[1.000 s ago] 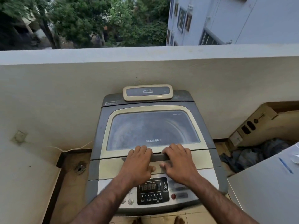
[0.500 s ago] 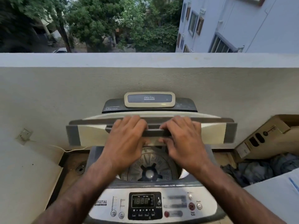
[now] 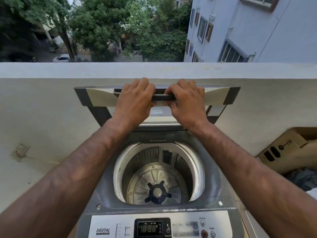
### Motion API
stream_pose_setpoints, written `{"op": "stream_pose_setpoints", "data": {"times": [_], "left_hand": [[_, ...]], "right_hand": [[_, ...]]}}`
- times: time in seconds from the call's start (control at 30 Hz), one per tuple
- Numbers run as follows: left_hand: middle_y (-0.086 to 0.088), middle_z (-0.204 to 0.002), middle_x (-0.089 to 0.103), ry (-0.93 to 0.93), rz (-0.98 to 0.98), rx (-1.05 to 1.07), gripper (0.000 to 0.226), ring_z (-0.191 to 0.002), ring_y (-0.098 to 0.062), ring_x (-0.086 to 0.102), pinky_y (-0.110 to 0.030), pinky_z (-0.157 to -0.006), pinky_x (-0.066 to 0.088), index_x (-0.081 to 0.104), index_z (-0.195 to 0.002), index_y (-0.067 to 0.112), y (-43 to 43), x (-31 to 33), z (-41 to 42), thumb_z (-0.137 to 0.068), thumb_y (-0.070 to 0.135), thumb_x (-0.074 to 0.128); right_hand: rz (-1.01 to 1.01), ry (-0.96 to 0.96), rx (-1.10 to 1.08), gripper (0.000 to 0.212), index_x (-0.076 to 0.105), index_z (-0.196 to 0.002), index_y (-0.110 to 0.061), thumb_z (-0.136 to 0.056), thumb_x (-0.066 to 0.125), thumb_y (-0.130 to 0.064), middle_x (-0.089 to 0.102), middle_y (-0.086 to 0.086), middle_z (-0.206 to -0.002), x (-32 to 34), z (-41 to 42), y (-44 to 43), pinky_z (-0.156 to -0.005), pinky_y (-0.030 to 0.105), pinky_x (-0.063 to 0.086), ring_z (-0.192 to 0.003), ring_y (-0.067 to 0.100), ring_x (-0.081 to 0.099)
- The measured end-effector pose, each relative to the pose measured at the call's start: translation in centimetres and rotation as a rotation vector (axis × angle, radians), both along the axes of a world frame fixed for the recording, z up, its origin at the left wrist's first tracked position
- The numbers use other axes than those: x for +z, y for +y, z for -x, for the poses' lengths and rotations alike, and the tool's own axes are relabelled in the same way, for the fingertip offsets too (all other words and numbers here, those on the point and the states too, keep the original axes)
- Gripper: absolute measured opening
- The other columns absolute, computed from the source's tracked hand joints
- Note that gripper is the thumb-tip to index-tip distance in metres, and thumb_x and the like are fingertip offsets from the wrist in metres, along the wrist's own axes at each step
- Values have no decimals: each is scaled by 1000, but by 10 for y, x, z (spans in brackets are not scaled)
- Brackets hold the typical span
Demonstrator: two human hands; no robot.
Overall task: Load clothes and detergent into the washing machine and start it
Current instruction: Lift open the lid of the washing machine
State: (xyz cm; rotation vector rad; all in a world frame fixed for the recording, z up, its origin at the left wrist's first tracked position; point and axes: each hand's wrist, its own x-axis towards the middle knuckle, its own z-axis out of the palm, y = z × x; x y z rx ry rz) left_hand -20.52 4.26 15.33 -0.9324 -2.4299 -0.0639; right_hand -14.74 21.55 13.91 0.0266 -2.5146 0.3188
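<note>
We're gripping the washer's lid (image 3: 96,97) w/ both hands: left hand (image 3: 135,98) & right hand (image 3: 186,102) are clamping its dark handle (image 3: 162,97), side by side, lid raised above the drum (image 3: 157,176). Drum is sitting open below the lid, w/ control panel (image 3: 154,227) nearest us. Cardboard box (image 3: 291,152) & dark clothes (image 3: 301,179) are lying right of the drum.

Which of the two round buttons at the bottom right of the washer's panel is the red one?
The left one, marked with a play-pause symbol; the button beside it is white with a power symbol.
</note>
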Motion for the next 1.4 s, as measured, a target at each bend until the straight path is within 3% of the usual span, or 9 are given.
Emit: {"op": "stream_pose_setpoints", "data": {"times": [0.4,0.73,0.87,1.07,1.4], "left_hand": [[-15,-120,45,-34,172,64,47,-106,-35,44,-49,-87,41,44,-120,9,11,-2,47,-83,28,65],[-13,-117,47,-27,116,93,50,-101,-32,46,-45,-90,38,45,-122,10,10,-16,36,-76,21,61],[-11,-123,48,-5,43,82,58,-108,-32,47,-46,-99,35,45,-129,11,7,-21,26,-72,16,55],[-14,-140,42,-3,26,118,72,-130,-35,40,-52,-112,29,37,-142,8,2,-10,17,-73,19,55],[-12,-149,36,-74,62,129,77,-138,-32,35,-52,-115,26,32,-147,8,-1,-6,-1,-76,21,58]], "right_hand": [[-128,-4,-65,24,64,-109,-22,-85,67,-24,58,2,-110,-2,58,10,-85,44,39,-104,28,52],[-229,47,-98,28,61,-113,-19,-86,65,-24,58,6,-111,-16,56,11,-86,43,36,-98,28,53],[-226,40,-64,26,61,-115,-22,-89,62,-24,58,3,-111,-12,49,13,-86,43,35,-101,27,52],[-222,62,-74,35,61,-123,-28,-88,59,-25,57,1,-118,-7,38,18,-89,44,33,-108,26,51],[-238,28,-44,62,54,-142,-30,-82,63,-19,55,-1,-136,-8,20,17,-98,46,34,-125,25,50]]}}
